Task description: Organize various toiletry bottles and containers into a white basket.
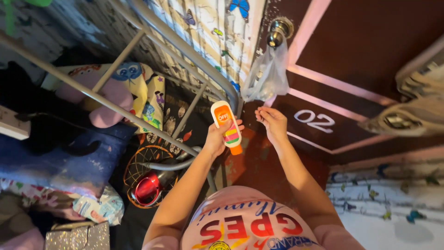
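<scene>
At the far left, a dark blue cushion (64,162) lay on a cluttered bed, with a pink pillow (104,99) and an owl-print cloth (143,90) behind it, all crossed by the grey metal bed rails (138,121). Lower down sat a glittery bag (76,237) and a soft pack of wipes (99,208). Beside these, on the dark floor, a red vacuum cleaner (147,189) rested inside a round wire frame, its hose curling up toward the rails.

The left hand (217,136) was wrapped around a small white bottle (226,125) with an orange label panel, striped bands and an orange cap. The bottle was held upside down and slightly tilted, cap at the bottom; the fingers were closed about its lower half, the thumb across the front near the stripes. The cap was on, so nothing appeared to have been dispensed yet, as far as the view showed.

Just beside the bottle, apart from it, the right hand (272,121) was raised with its fingers loosely curled and its fingertips pinched together, holding nothing I could make out. Above it a clear plastic bag (267,76) hung from the metal door knob (279,31) of a dark brown door (370,51) with pink trim.
</scene>
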